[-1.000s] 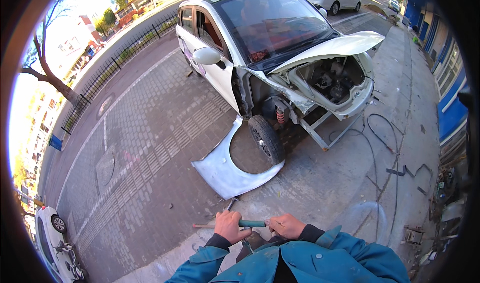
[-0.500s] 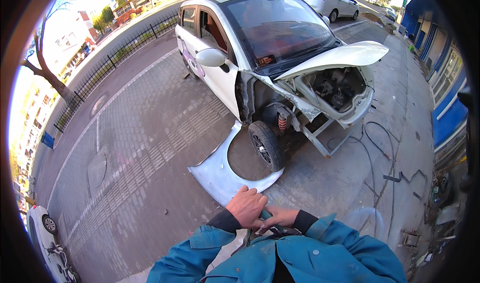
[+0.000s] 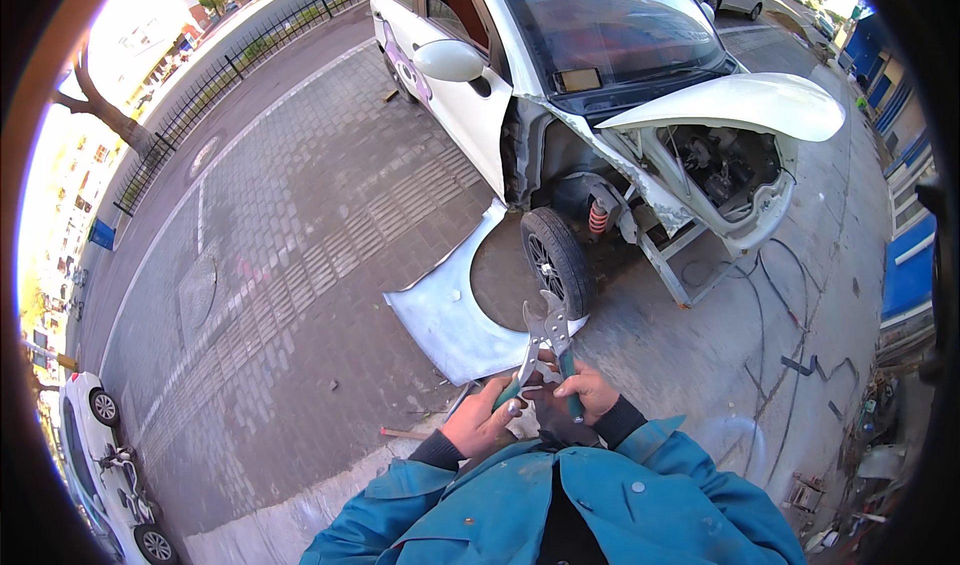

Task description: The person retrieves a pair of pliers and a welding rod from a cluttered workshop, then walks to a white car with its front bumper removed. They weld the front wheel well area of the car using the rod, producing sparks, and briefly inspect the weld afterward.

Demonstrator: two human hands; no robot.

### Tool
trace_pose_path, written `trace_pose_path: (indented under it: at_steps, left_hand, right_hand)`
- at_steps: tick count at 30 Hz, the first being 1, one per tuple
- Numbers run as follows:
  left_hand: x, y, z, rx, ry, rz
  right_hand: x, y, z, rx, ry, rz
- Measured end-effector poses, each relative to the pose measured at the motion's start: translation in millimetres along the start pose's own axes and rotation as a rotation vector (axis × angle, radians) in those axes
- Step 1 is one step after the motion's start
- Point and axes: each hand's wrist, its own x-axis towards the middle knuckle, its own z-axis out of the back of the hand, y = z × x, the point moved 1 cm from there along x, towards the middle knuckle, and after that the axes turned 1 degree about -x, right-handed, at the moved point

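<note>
Both my hands hold a large pair of pliers [image 3: 548,327] in front of my chest. Its metal jaws point away from me and stand apart, and its grips are green. My left hand [image 3: 480,425] is closed around the left handle, while my right hand [image 3: 592,391] grips the right one. Just beyond the pliers a loose silver-white car fender [image 3: 437,308] lies on the ground, its wheel arch curving by the front wheel [image 3: 556,263]. The white car [image 3: 470,125] has its front corner stripped, with the red suspension spring [image 3: 598,217] exposed.
The car's white hood [image 3: 740,103] is raised, and a bare metal frame [image 3: 690,265] juts out at its front. Cables [image 3: 762,305] lie on the concrete to the right, near scattered parts [image 3: 880,462]. A stick-like tool [image 3: 403,433] rests on the ground at left.
My hands have moved apart, and the pliers, mostly hidden between them before, now show with their jaws spread. The view has shifted, so the car sits higher and farther right.
</note>
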Motion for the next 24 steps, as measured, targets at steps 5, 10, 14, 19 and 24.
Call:
trace_pose_path:
  at_steps: [5,10,14,19,24]
  left_hand:
    - [67.3,15.7,-24.7,-0.104,-0.295,0.02]
    - [158.9,2.8,-16.2,0.051,-0.345,0.119]
    - [218.8,-5.6,-15.7,0.017,-0.388,0.064]
    - [249.1,7.1,17.1,0.201,-0.356,0.131]
    - [286.6,26.8,42.1,0.335,-0.195,0.119]
  right_hand:
    - [59.8,22.2,26.5,0.091,-0.05,-0.034]
    - [107.9,71.7,50.1,-0.04,-0.119,0.05]
    - [130.9,128.4,87.1,-0.172,-0.164,0.063]
    - [136.8,179.6,135.0,-0.179,-0.235,-0.013]
    - [159.1,180.3,168.4,-0.18,-0.367,-0.155]
